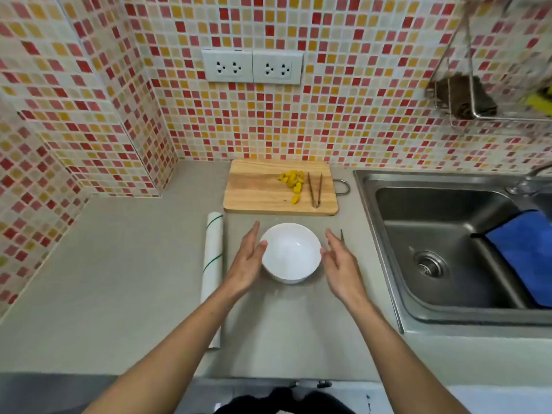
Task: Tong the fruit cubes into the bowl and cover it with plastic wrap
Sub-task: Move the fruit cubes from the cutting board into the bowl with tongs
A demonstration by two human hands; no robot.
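Observation:
A white bowl [291, 252] stands on the grey counter with nothing in it. My left hand [246, 262] lies flat against its left side, thumb touching the rim. My right hand [342, 259] is at its right side, fingers spread, thumb near the rim. Yellow fruit cubes [293, 180] lie in a loose pile on a wooden cutting board [257, 189] behind the bowl. Thin tongs [315, 188] rest on the board just right of the cubes. A roll of plastic wrap [212, 264] lies on the counter left of the bowl, and a sheet of wrap seems spread under the bowl.
A steel sink [448, 249] with a blue cloth [522, 255] is on the right. A small thin knife [342, 236] lies beside my right hand. Tiled walls close the back and left; a wire rack [466, 100] hangs at upper right.

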